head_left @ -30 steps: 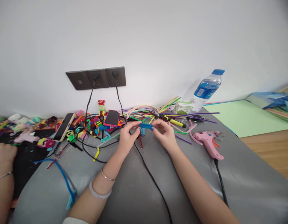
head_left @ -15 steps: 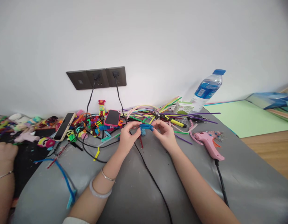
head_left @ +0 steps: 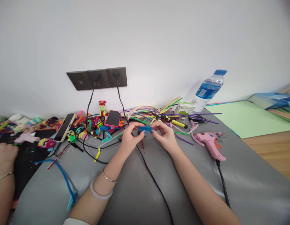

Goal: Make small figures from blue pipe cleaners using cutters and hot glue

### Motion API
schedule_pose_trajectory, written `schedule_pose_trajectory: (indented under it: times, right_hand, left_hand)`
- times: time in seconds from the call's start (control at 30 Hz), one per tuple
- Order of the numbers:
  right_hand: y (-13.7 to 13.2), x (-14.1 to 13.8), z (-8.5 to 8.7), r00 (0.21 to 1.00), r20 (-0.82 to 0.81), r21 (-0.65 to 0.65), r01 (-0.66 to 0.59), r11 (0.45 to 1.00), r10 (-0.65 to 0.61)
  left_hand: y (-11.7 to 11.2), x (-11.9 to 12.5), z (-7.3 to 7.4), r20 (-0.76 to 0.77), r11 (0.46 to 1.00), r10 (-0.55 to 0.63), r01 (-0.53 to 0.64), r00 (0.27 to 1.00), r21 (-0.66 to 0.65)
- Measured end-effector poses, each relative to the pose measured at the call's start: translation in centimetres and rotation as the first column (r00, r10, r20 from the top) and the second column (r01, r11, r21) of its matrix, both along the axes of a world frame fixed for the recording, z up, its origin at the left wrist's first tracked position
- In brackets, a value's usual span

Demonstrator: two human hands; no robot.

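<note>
Left hand [head_left: 131, 136] and right hand [head_left: 166, 137] are pinching an already bundled blue piece [head_left: 145, 128], while a long blue stem [head_left: 65, 177] is lying loose on the bench [head_left: 130, 193].

A plain white wall [head_left: 159, 37] fills the upper half of my feed, and it dims toward the top right corner! Low on it, left of centre, I spot three dark socket plates [head_left: 97, 78] side by side. Below spreads the grey desk [head_left: 248, 187], smooth-topped, running back toward the wall, its right edge cutting off at a slant. Right of that I've got wood-grained surface [head_left: 273, 148], floor or furniture, I can't tell; far left, a black surface [head_left: 27, 159]. Soft light, pale sheen on the grey!
</note>
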State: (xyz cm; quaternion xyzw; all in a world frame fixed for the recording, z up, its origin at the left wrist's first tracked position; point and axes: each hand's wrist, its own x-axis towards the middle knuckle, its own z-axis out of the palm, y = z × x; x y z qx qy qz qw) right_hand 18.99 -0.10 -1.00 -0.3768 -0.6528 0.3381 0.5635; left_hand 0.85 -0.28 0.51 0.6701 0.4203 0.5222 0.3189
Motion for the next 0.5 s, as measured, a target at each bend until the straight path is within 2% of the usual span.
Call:
schedule_pose_trajectory:
  times: [0.23,0.5]
  right_hand:
    - [-0.05,-0.14,0.04,1.000,0.014,0.044,-0.026,0.999,0.025]
    - [-0.03,0.02,0.05,0.999,0.042,0.032,0.000,1.000,-0.001]
  left_hand:
    - [-0.06,0.11,0.10,0.002,1.000,0.006,-0.006,1.000,0.017]
    - [-0.08,0.10,0.15,-0.013,1.000,0.008,-0.008,1.000,0.027]
